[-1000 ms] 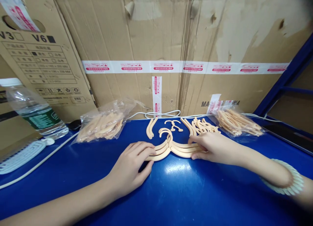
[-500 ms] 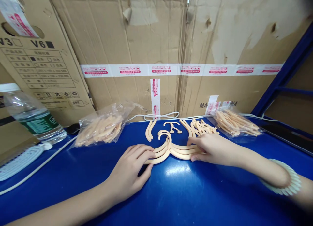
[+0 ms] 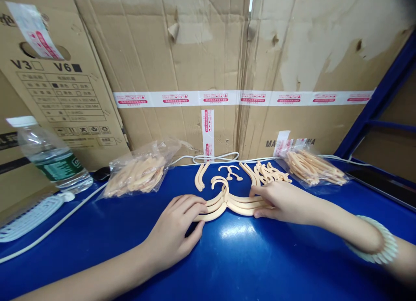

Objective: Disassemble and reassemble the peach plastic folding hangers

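Several beige clothes hangers (image 3: 212, 213) lie side by side on the blue tabletop, their curved arms spreading left and right from the middle. Their hooks (image 3: 221, 181) curl away from me at the centre. My left hand (image 3: 178, 225) is closed around the ends of the left arms, thumb on the near side and fingers over the top. On the other side, my right hand (image 3: 276, 201) pinches the ends of the right arms between thumb and fingers. Both hands hide the outer tips of the hangers.
Behind the hangers lie loose curved arm pieces (image 3: 199, 178), small hook pieces (image 3: 230, 173) and a beige pile (image 3: 273, 173). Clear bags of pieces stand left (image 3: 139, 173) and right (image 3: 312, 166). A water bottle (image 3: 55, 162), hairbrush (image 3: 32, 216) and white cable (image 3: 55, 225) are at left.
The view has tilted slightly, so the background sits a little lower and further right. Both hands keep the same hold on the hangers, which look unchanged.
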{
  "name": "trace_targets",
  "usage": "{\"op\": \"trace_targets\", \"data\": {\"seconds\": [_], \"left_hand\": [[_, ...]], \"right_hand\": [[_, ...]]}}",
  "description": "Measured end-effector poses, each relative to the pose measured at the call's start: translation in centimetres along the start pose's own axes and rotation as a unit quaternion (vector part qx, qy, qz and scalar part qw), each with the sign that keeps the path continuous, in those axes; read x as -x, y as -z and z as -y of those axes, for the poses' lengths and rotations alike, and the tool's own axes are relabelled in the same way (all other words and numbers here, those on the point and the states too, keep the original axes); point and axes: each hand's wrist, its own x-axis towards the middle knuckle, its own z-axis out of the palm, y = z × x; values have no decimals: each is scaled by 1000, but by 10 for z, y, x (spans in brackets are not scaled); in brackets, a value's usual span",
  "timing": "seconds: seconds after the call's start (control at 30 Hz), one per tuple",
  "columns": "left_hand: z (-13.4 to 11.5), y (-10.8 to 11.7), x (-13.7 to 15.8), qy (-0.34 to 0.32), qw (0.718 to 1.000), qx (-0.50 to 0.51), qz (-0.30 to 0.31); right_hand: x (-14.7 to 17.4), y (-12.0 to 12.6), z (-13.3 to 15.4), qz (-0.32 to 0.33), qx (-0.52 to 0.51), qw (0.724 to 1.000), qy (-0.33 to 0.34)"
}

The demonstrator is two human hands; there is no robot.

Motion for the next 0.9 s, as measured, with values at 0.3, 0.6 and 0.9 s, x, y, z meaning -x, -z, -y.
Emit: {"op": "trace_targets", "data": {"seconds": [0.3,0.6,0.9], "left_hand": [[1,0,0,-4,1000,-4,1],[0,0,-1,-7,1000,-6,-6],[1,0,1,-5,1000,-10,-8]], "right_hand": [[1,1,1,-9,10,1000,6],[1,0,-1,-11,4,1000,11],[2,-2,-1,-15,16,1000,12]]}}
